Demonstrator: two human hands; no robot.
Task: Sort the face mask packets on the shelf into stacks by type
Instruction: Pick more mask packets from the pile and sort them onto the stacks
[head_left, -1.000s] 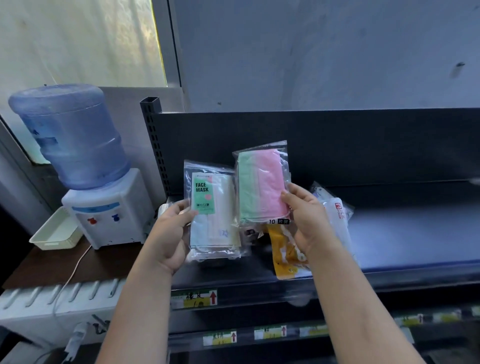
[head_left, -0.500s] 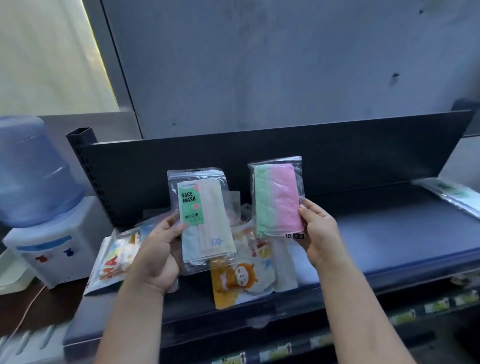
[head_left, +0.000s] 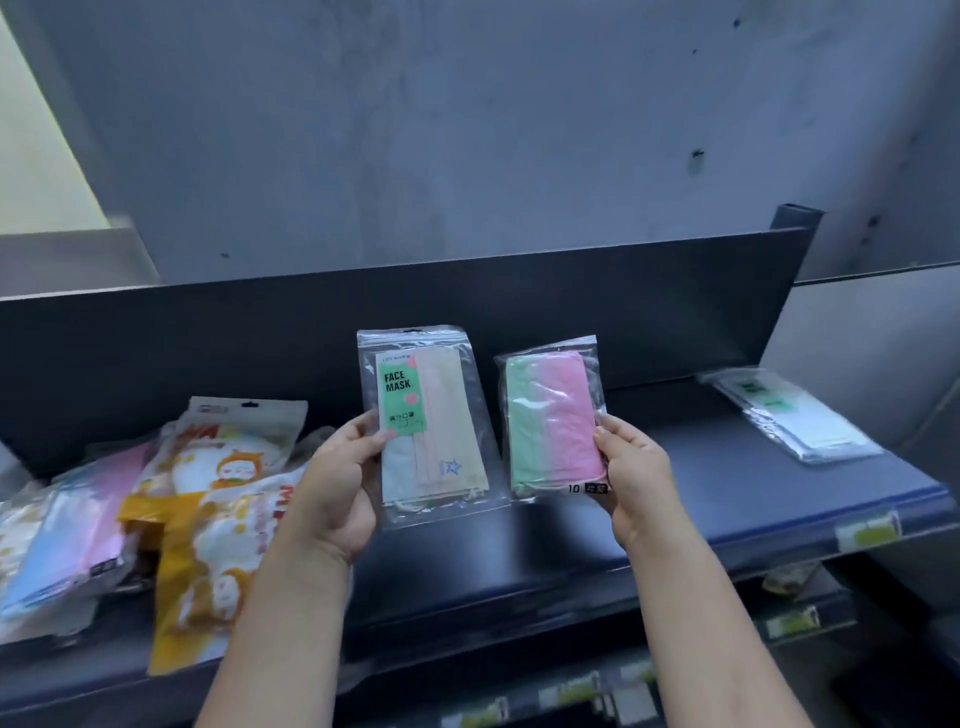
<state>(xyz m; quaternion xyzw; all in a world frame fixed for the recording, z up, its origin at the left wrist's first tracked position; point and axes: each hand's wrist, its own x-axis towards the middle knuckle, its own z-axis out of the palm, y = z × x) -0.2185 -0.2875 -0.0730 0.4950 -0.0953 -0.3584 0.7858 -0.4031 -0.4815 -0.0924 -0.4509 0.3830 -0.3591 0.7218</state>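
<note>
The dark shelf (head_left: 675, 525) spans in front of me, a loose pile of packets (head_left: 208, 519) at its left end and one clear packet (head_left: 795, 421) flat near its right end. Above its middle, the FACE MASK packet (head_left: 441, 431) stands upright, its left edge pinched by my left hand (head_left: 332, 488); just beside it, my right hand (head_left: 639, 483) grips the green and pink packet (head_left: 550, 421)

Dim, bluish light, brightest at upper left, perhaps from a window; edges bow and blur, glare on plastic.
</note>
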